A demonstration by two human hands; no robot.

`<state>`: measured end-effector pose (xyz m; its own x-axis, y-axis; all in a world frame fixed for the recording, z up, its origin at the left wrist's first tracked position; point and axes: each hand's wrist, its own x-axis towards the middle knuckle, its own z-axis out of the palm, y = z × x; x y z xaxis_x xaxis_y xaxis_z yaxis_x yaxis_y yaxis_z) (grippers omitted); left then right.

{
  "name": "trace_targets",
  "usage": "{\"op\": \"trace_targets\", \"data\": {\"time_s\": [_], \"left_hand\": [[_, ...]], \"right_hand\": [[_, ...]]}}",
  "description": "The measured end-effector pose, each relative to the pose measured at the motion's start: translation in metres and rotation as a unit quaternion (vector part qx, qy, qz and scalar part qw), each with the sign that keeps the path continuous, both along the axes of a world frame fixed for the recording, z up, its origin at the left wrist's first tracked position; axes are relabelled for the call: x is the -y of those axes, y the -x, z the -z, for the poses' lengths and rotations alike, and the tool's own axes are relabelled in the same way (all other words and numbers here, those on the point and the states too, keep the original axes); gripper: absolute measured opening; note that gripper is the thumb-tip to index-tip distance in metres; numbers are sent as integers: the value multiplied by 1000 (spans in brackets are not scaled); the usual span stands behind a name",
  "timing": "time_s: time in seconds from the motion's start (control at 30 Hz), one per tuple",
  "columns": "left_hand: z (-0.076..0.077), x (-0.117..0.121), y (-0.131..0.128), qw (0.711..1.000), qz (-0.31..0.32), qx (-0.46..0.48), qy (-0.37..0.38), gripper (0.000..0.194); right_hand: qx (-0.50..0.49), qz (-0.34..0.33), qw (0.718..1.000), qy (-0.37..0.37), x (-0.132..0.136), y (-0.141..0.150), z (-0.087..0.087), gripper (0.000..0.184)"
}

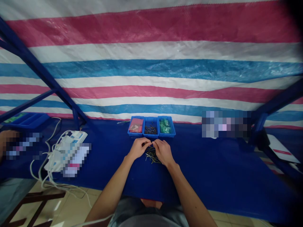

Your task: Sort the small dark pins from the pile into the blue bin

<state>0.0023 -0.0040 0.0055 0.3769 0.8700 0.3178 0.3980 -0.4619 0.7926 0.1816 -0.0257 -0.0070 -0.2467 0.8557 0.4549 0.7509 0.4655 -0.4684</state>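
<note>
My left hand (138, 147) and my right hand (163, 150) meet fingertip to fingertip over a blue-covered table (213, 170). Both pinch something small between them that I cannot make out. Under and between the hands lies a loose pile of thin dark pins (151, 155). Just beyond the hands stand three small blue bins side by side: one with red packets (136, 125), one with dark pins (151, 128), one with green parts (165, 126).
A white device with coiled white cables (67, 148) sits at the left of the table. A blue tray (28, 120) is at the far left. Blue metal frame bars (42, 72) slant on both sides. A striped tarp hangs behind.
</note>
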Motion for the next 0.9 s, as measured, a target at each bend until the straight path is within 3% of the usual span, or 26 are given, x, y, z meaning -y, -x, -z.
{"op": "trace_targets", "data": {"time_s": [0.2, 0.43, 0.9], "left_hand": [[0, 0, 0, 1000, -2, 2, 0, 26], [2, 0, 1, 1000, -25, 2, -3, 24], [-1, 0, 0, 1000, -11, 0, 2, 23]], "right_hand": [[-4, 0, 1000, 10, 0, 0, -1, 36], [-66, -37, 997, -7, 1, -2, -8, 18], [-55, -22, 998, -15, 0, -4, -4, 25]]}}
